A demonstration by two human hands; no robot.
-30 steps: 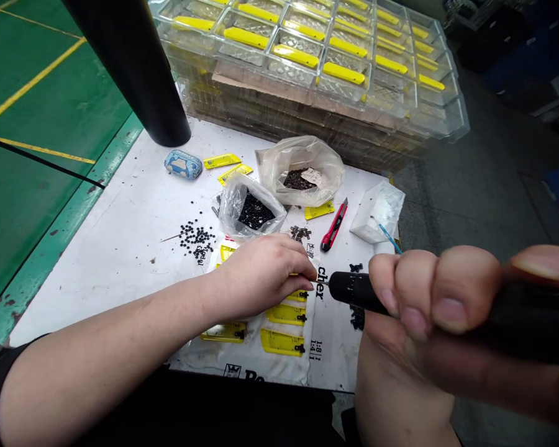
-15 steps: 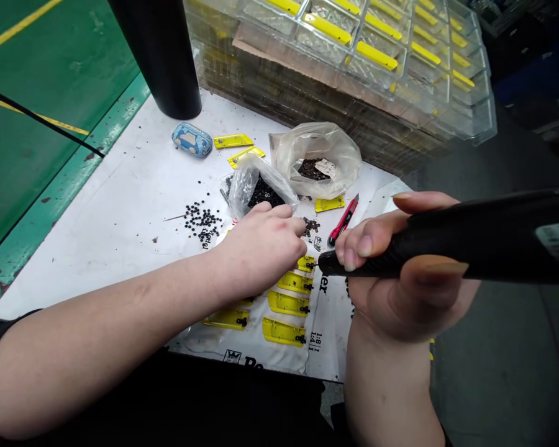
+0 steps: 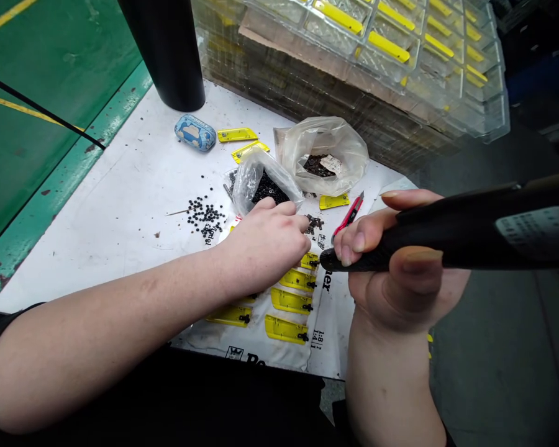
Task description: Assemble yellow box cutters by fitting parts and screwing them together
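My right hand [image 3: 391, 267] is wrapped around a black electric screwdriver [image 3: 466, 230] with a pale label. The tool lies nearly level, its nose just right of the topmost yellow plastic piece [image 3: 311, 259]. Bent over the left part of that piece, my left hand [image 3: 265, 239] has its fingers curled down, with the fingertips hidden. Below, more yellow pieces [image 3: 286, 328] lie in rows on a printed white sheet, each showing a small black fitting [image 3: 302, 337] at its right end. A clear bag of small black parts [image 3: 266, 186] stands just beyond my left knuckles.
Another plastic bag [image 3: 338, 133] holds dark brown bits. A red utility knife [image 3: 353, 211], loose black parts [image 3: 205, 214] and a blue patterned case [image 3: 195, 132] lie on the white table. Behind stand a black cylinder [image 3: 172, 56] and clear compartment trays [image 3: 447, 81] with yellow pieces.
The screwdriver nose has drawn slightly away from the topmost yellow piece, and the tool has turned a little, showing more of its label. The whole view has shifted slightly; my left hand keeps its pose.
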